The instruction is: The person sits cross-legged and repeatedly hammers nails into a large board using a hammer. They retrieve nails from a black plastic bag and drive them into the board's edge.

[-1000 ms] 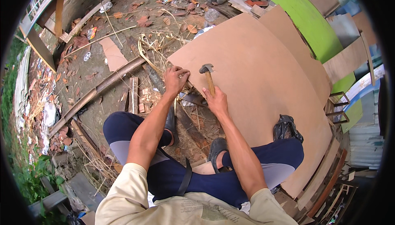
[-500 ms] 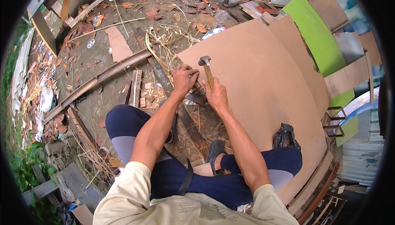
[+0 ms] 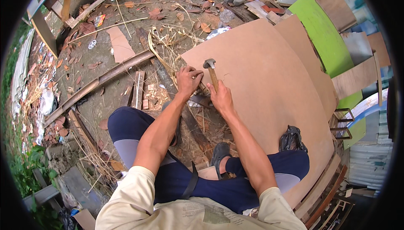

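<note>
My right hand (image 3: 221, 98) is wrapped round the wooden handle of a hammer (image 3: 213, 77). Its metal head is raised beside my left hand, over the corner region of a large brown board (image 3: 269, 87). My left hand (image 3: 187, 80) is closed in a pinch at the board's left edge; whatever the fingertips hold is too small to make out. Below my hands, a dark weathered beam (image 3: 194, 130) runs across the ground between my feet. Just under the board's edge near my right wrist, a curved dark piece (image 3: 199, 100) is partly hidden.
A long, narrow wooden strip (image 3: 99, 81) lies to the left, near dry plant stalks (image 3: 162, 47) and wood chips (image 3: 153, 97). A black plastic bag (image 3: 293, 138) rests on the board by my right knee. Green panel (image 3: 322, 36) and other sheets stand at the far right.
The hammer head has dipped very slightly, and the fingers of my left hand have shifted a little. Otherwise both arms stay in nearly the same place.
</note>
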Available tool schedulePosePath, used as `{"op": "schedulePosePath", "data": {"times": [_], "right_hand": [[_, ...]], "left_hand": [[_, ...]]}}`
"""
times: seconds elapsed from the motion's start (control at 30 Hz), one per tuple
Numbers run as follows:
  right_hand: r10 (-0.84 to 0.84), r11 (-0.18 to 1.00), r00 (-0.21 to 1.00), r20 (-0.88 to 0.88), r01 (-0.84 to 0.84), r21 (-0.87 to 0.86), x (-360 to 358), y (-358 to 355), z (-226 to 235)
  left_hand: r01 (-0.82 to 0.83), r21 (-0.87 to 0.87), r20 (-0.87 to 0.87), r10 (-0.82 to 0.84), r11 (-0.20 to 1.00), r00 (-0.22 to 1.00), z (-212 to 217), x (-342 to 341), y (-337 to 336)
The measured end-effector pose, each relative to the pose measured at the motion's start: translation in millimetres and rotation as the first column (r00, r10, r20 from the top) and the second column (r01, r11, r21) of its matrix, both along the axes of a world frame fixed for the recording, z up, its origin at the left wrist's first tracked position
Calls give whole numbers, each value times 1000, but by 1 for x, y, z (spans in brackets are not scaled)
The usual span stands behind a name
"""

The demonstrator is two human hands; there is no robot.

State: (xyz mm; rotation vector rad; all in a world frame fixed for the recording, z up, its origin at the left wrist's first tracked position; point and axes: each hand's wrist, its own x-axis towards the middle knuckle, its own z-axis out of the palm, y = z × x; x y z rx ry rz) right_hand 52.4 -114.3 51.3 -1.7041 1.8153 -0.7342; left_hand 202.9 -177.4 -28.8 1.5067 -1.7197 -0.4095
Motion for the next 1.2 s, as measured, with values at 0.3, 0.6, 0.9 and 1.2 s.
{"op": "schedulePosePath", "data": {"times": [0.3, 0.6, 0.9, 1.2], "right_hand": [[25, 1000, 999, -44, -25, 3, -3, 0, -5], [-35, 999, 999, -36, 36, 25, 1, -3, 15], [0, 995, 996, -84, 9, 104, -3, 7, -2], [-16, 996, 999, 49, 20, -84, 8, 6, 12]], "left_hand": [[-11, 9, -32, 11, 1000, 999, -3, -1, 0], [-137, 113, -499, 175, 984, 848, -17, -4, -3], [174, 536, -767, 390, 826, 510, -14, -4, -32], [223, 623, -742, 478, 749, 470, -17, -6, -39]]}}
